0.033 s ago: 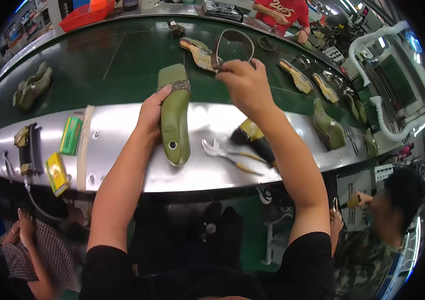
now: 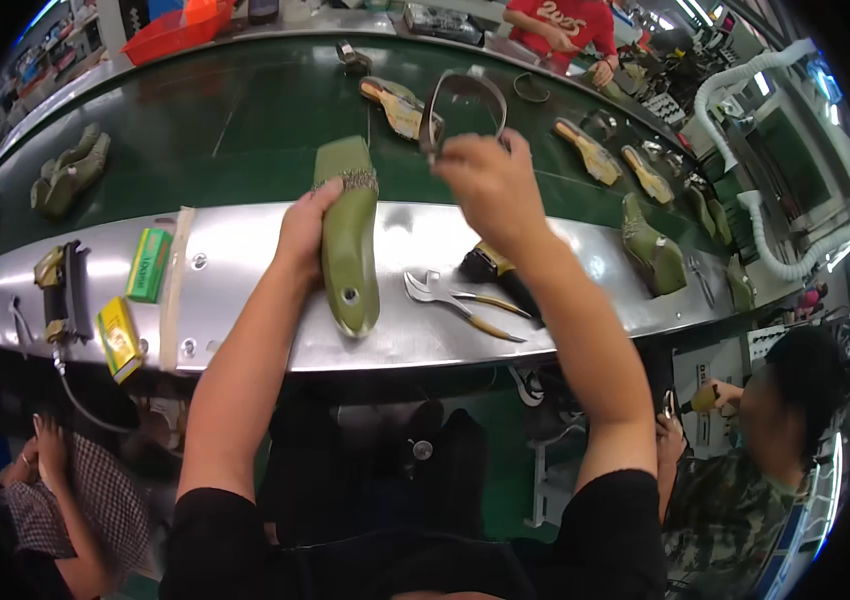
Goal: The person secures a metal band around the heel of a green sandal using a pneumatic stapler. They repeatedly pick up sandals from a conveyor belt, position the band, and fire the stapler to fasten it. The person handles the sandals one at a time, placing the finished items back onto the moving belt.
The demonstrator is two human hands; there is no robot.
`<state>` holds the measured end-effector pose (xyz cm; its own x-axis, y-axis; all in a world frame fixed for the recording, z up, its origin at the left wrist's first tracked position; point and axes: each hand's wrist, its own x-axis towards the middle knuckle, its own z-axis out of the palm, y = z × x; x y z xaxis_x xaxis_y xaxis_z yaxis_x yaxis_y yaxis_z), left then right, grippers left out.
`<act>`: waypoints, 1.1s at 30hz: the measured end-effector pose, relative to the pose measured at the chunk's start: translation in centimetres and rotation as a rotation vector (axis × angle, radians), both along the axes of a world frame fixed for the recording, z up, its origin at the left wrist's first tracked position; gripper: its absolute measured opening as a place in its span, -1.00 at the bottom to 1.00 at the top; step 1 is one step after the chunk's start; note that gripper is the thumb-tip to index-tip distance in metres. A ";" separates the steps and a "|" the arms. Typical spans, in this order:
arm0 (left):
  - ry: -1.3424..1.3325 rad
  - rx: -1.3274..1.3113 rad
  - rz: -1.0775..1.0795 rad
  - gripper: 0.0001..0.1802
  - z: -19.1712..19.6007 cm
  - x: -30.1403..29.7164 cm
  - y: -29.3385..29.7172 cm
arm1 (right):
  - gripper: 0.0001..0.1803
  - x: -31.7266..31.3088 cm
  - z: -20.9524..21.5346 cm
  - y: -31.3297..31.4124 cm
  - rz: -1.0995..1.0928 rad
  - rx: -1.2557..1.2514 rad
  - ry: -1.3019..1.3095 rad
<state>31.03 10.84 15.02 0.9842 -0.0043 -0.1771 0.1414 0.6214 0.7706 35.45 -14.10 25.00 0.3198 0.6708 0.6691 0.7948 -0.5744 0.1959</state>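
Note:
My left hand (image 2: 303,228) is closed around the side of a green shoe last (image 2: 352,255), which points toward me above the metal bench edge. A glittery band (image 2: 361,181) wraps across the last, and my left thumb rests by it. To the right, my right hand (image 2: 490,185) pinches the ends of a dark, shiny strap (image 2: 430,112) bent into a loop, held apart from the last. Below, lasting pincers (image 2: 445,294) with yellowish handles lie on the metal ledge. Beside them is a black and yellow tool (image 2: 487,263), partly hidden by my right forearm.
Shoe parts with insoles (image 2: 400,108) and green lasts (image 2: 70,175) sit on the green conveyor belt (image 2: 185,120). On the ledge's left lie a stapler-like air tool (image 2: 57,295), a green box (image 2: 149,265) and a yellow box (image 2: 119,338). Co-workers sit on both sides; another stands opposite.
My right hand and the strap loop are slightly lower. The last in my left hand is tilted a little differently, and the whole view has shifted slightly.

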 end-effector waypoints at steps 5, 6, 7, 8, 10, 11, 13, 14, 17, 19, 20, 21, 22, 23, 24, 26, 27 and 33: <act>-0.045 0.788 0.265 -0.40 -0.8 -3.7 0.0 | -0.82 -12.5 1.4 0.1 -0.012 -0.076 0.039; -0.043 0.899 0.282 -0.39 0.0 -4.0 0.2 | -0.80 -14.3 1.5 0.4 -0.017 -0.089 0.027; -0.045 1.022 0.287 -0.37 0.5 -3.9 1.0 | -0.79 -15.7 1.6 1.2 -0.009 -0.066 0.016; -0.043 1.140 0.284 -0.35 0.4 -3.7 1.5 | -0.78 -17.0 1.8 1.8 -0.003 -0.052 0.005; -0.001 1.314 0.263 -0.32 1.0 -4.1 1.5 | -0.77 -19.1 2.2 2.5 -0.022 -0.079 0.019; 0.036 1.380 0.243 -0.32 2.2 -4.7 0.9 | -0.78 -19.8 2.1 2.5 -0.024 -0.086 0.025; 0.058 1.391 0.165 -0.31 2.8 -4.7 1.4 | -0.81 -21.1 1.9 3.0 -0.019 -0.096 0.035; 0.045 1.330 0.105 -0.31 1.8 -3.9 2.9 | -0.82 -21.9 2.1 3.4 -0.012 -0.118 0.043; 0.006 1.344 0.150 -0.31 -0.5 -3.1 4.9 | -0.90 -23.1 2.6 4.2 0.018 -0.163 0.032; 0.034 1.504 0.263 -0.34 -0.9 -4.1 4.8 | -0.94 -23.6 2.6 4.7 0.031 -0.165 0.030; -0.060 1.566 0.396 -0.36 -0.5 -5.4 3.9 | -0.95 -23.6 2.4 4.6 0.034 -0.173 0.030; -0.155 1.623 0.533 -0.38 -0.2 -6.8 3.1 | -0.96 -23.6 1.8 4.7 0.047 -0.143 -0.023; -0.248 1.680 0.689 -0.40 0.3 -7.7 3.1 | -0.96 -23.6 1.8 5.0 0.057 -0.141 -0.020; -0.420 1.646 0.761 -0.49 0.6 -7.7 3.6 | -0.95 -23.8 1.7 5.4 0.068 -0.139 -0.018; -0.366 1.326 0.550 -0.51 1.1 -7.8 3.8 | -0.95 -23.8 1.7 5.7 0.081 -0.136 -0.016; -0.232 0.664 0.119 -0.53 4.1 -10.0 1.5 | -0.94 -23.1 0.8 5.4 0.083 -0.147 -0.010; -0.221 0.411 0.005 -0.46 5.4 -11.7 0.7 | -0.94 -22.9 0.3 5.5 0.093 -0.142 -0.013; -0.250 0.515 -0.221 -0.68 6.1 -14.3 -1.0 | -0.96 -22.4 -1.0 5.9 0.067 -0.175 0.022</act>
